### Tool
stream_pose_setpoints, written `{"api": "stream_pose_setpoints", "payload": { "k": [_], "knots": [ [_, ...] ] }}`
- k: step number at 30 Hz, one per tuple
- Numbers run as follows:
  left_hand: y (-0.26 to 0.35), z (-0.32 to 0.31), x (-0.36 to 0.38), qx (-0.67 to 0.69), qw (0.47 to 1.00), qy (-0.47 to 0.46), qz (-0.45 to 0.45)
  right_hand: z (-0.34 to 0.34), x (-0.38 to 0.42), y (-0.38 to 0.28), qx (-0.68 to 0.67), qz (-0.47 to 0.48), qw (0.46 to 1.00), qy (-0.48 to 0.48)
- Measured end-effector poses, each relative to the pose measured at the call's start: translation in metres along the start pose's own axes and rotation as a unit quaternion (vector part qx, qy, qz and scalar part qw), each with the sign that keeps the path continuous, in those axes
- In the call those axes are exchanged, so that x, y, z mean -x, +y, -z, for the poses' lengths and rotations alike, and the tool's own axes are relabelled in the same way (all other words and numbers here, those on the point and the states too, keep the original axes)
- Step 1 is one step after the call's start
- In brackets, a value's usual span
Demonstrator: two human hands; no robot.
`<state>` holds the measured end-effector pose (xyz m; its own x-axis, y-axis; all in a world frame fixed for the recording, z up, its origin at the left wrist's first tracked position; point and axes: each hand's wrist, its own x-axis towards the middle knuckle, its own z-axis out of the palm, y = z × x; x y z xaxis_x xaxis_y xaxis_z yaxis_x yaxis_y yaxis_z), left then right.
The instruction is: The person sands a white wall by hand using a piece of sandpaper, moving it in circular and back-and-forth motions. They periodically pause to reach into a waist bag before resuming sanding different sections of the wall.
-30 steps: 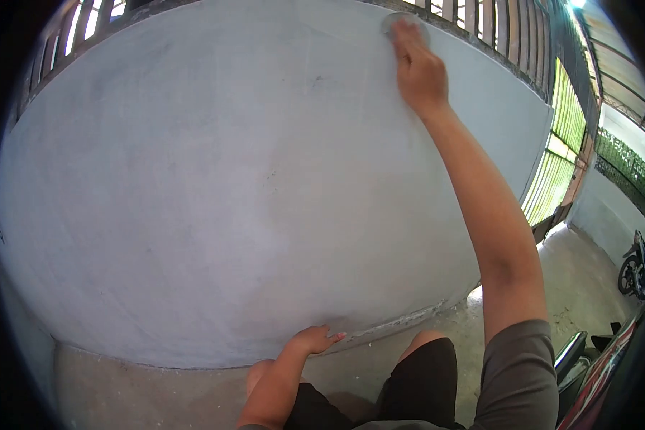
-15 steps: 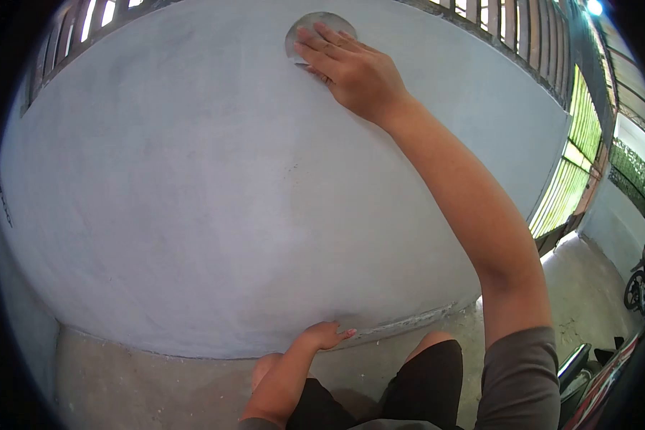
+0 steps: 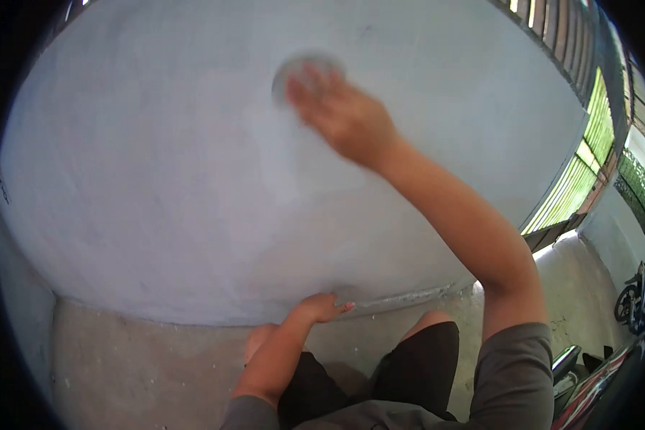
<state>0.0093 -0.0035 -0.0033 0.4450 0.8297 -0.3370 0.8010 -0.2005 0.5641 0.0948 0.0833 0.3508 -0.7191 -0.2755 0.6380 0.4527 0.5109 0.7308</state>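
My right hand [image 3: 344,115] is pressed high against the pale grey wall [image 3: 158,165], fingers laid over a round grey disc [image 3: 285,77]. Motion smears both the hand and the disc, and the palm side is hidden. Low down, close to the foot of the wall, is my left hand [image 3: 321,308]. It holds nothing that shows, and one finger sticks out to the right. The left forearm passes over my bent left knee.
Concrete floor [image 3: 143,358] meets the wall just ahead of my knees. Wooden slats [image 3: 552,32] run above the wall at upper right. A bright green slatted gate [image 3: 573,172], a motorbike wheel [image 3: 627,302] and a nearer motorbike [image 3: 588,387] are to the right.
My right hand has slid the disc down the wall and slightly left. The view has tilted upward a little. My left hand keeps its place by the wall's foot.
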Motion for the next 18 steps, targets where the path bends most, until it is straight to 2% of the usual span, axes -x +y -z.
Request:
{"api": "stream_pose_setpoints", "payload": {
  "k": [1,3,7,9,11,13,15,16,18],
  "knots": [
    [0.001,0.002,0.003,-0.004,1.000,-0.020,0.014,0.003,0.025,-0.026,-0.080,0.026,0.995,-0.059],
    [-0.012,-0.010,-0.007,-0.022,1.000,0.000,-0.011,0.018,0.077,-0.079,-0.223,0.052,0.962,-0.146],
    [0.005,0.015,0.014,0.005,1.000,-0.019,0.005,0.054,0.142,-0.139,-0.289,-0.033,0.941,-0.170],
    [-0.004,0.004,0.014,0.048,0.992,0.080,-0.087,0.059,0.177,-0.154,-0.302,-0.080,0.931,-0.191],
    [-0.027,-0.014,-0.014,0.020,0.996,0.044,-0.072,0.050,0.221,-0.169,-0.379,-0.161,0.892,-0.188],
    [-0.001,0.005,-0.002,-0.031,0.999,-0.003,0.042,0.049,0.249,-0.173,-0.364,-0.188,0.880,-0.241],
    [0.000,0.003,-0.004,-0.027,0.998,-0.008,0.056,0.046,0.266,-0.172,-0.375,-0.217,0.863,-0.261],
    [-0.001,0.003,-0.006,-0.038,0.998,0.004,0.053,0.048,0.267,-0.174,-0.392,-0.224,0.854,-0.259],
    [0.007,0.008,-0.010,-0.034,0.996,-0.024,0.072,0.050,0.262,-0.168,-0.381,-0.239,0.872,-0.193]
  ]
}}
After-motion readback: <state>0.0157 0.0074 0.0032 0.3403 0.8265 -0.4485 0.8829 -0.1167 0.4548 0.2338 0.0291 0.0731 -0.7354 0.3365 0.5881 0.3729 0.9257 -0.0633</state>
